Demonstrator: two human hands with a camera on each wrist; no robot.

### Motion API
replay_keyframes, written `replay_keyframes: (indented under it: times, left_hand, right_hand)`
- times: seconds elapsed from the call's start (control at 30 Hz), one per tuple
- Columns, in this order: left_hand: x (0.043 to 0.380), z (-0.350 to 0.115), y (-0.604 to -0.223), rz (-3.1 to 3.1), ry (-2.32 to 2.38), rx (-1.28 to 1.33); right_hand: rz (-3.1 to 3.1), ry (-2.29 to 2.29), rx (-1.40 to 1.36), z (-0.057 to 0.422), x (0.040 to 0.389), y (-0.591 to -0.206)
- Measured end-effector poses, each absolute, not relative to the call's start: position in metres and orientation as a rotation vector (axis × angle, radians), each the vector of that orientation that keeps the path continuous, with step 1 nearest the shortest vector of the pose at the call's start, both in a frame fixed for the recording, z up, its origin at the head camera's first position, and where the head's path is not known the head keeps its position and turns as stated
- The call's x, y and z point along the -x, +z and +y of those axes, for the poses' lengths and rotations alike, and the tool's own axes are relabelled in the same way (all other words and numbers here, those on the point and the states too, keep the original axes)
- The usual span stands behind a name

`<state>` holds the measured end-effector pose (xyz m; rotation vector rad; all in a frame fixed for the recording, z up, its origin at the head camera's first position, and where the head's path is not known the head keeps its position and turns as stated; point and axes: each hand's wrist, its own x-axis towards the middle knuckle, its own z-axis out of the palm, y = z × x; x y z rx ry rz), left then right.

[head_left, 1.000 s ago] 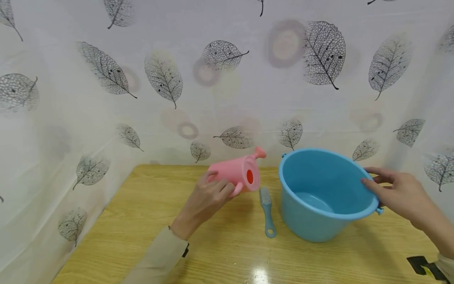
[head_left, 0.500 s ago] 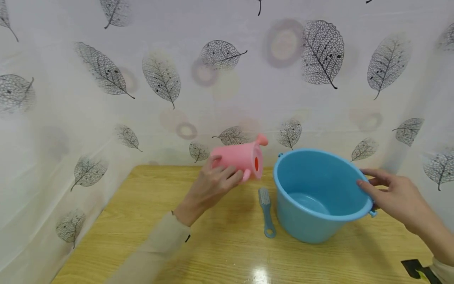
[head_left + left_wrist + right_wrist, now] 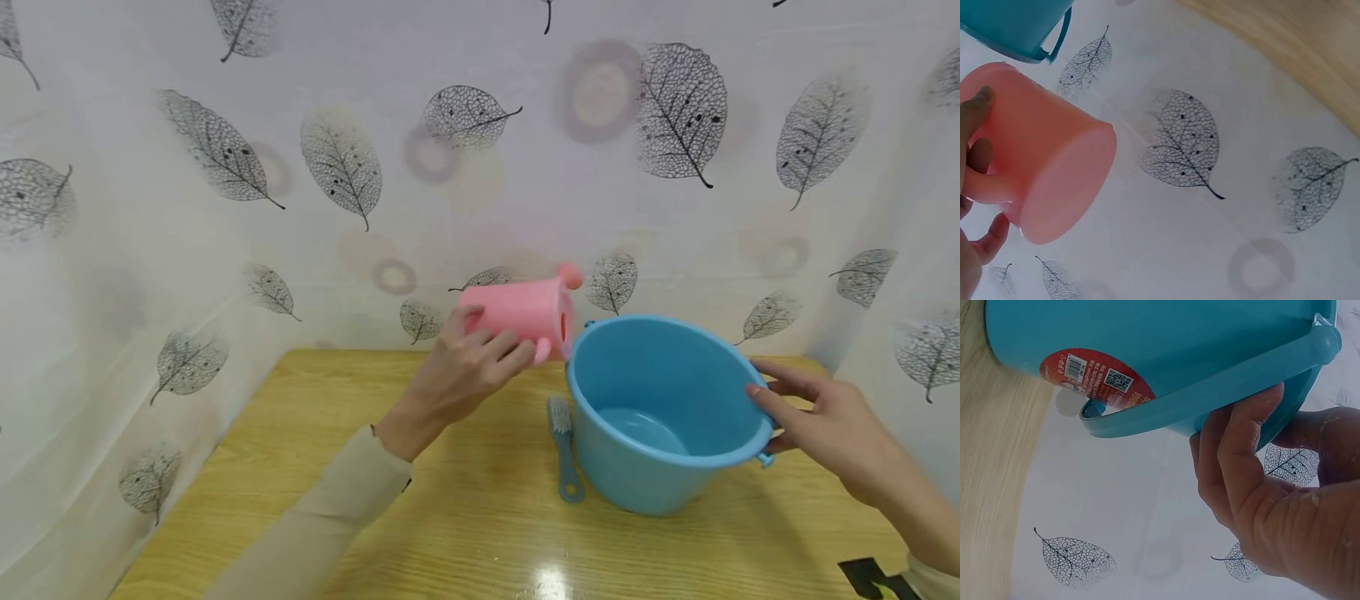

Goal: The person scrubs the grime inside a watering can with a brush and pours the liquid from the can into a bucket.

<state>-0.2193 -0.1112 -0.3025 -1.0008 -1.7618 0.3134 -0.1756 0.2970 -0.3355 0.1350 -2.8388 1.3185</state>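
Observation:
My left hand (image 3: pixel 472 362) grips a pink watering can (image 3: pixel 517 310) by its handle, tipped on its side in the air with its top facing right. The can's flat base (image 3: pixel 1069 187) shows in the left wrist view. Just right of the can stands a blue bucket (image 3: pixel 637 492), tilted a little on the table. My right hand (image 3: pixel 832 425) holds the bucket's right rim, thumb on the inner side and fingers outside. In the right wrist view the bucket's handle (image 3: pixel 1210 390) hangs across its outside, beside my fingers (image 3: pixel 1241 444).
A grey-blue brush (image 3: pixel 566 458) lies on the wooden table (image 3: pixel 315 467), close against the bucket's left side. Behind the table hangs a pale curtain (image 3: pixel 510 200) with a leaf print. A red label (image 3: pixel 1094 378) is stuck on the bucket.
My left hand has raised the watering can and carried it right, up to the bucket's left rim. The bucket has shifted left with my right hand, closer to the brush.

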Motion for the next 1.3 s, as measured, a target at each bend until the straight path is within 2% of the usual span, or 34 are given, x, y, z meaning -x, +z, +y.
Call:
replay_keyframes:
  times: [0.5,1.3]
  left_hand:
    - [0.221,-0.075,-0.296,-1.599,0.407,1.047]
    - [0.226,-0.066,-0.3,-1.63,0.485,1.092]
  right_hand:
    - [-2.818,1.353,-0.144,0.291,0.171,-0.338]
    - [-2.801,1.36,-0.134,0.289,0.172,-0.34]
